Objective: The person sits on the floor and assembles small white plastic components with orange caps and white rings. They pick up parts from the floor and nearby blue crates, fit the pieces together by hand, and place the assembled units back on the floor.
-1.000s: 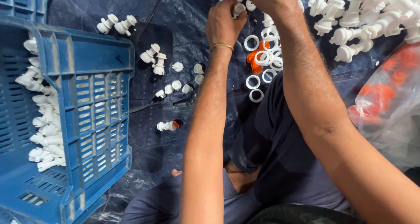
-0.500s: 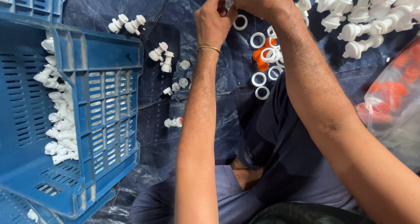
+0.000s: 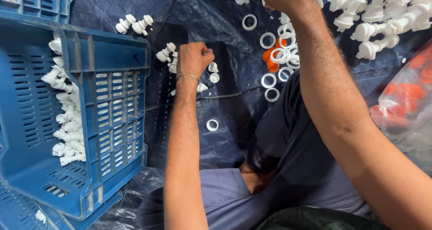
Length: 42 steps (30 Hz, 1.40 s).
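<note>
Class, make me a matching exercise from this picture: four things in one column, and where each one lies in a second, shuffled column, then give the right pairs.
Things
1. blue crate
2. lone white ring
3. clear bag of orange parts
4. left hand

Places
A. at the right edge
B. fist over small white parts near the middle
C. on the left, white parts inside
D. alone on the dark sheet, below the left hand

Pairs: 1-C, 2-D, 3-A, 4-B
</note>
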{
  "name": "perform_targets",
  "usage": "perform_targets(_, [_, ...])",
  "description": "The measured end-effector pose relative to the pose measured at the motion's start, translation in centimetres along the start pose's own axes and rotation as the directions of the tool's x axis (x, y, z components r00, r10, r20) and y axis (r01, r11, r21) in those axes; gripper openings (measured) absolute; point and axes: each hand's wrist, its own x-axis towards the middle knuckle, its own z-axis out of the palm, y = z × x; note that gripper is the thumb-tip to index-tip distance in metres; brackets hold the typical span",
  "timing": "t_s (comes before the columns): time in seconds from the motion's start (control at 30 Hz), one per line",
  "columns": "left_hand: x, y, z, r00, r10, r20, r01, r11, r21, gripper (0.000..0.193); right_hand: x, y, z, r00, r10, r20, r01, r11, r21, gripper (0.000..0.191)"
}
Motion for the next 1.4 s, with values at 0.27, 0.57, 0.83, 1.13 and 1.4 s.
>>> perform_targets(0.27, [1.1, 2.5, -1.7, 0.982, -0.141, 0.123, 0.111, 0.968, 0.224, 0.031, -0.3, -3.1, 2.1, 0.913, -0.325, -0.247, 0.289, 0.942, -0.170, 0.013])
perform_targets(0.57, [11.1, 4.3, 1.6, 0.936, 0.075, -0.345, -0.109, 0.991, -0.080, 0.045, 0.2, -3.9, 4.3, 0.920, -0.311, -0.237, 0.208, 0.903, -0.377, 0.005])
perform_targets(0.83, [8.9, 3.1, 3.6, 0.870, 0.059, -0.489, -0.163, 0.972, -0.171, 0.029, 0.6, -3.4, 2.1, 0.985, 0.019, 0.171, -0.083, 0.923, 0.377, 0.009])
perform_targets(1.13, [3.5, 5.5, 1.5, 0.840, 0.178, -0.513, -0.346, 0.904, -0.252, 0.030, -0.7, -7.2, -1.3, 0.911, -0.007, 0.412, -0.332, 0.580, 0.744, 0.014])
perform_targets(1.4, [3.2, 6.5, 0.5, 0.833, 0.208, -0.512, -0.376, 0.892, -0.249, 0.034, -1.1, -8.2, -1.7, 0.915, 0.002, 0.404, -0.331, 0.577, 0.747, 0.014])
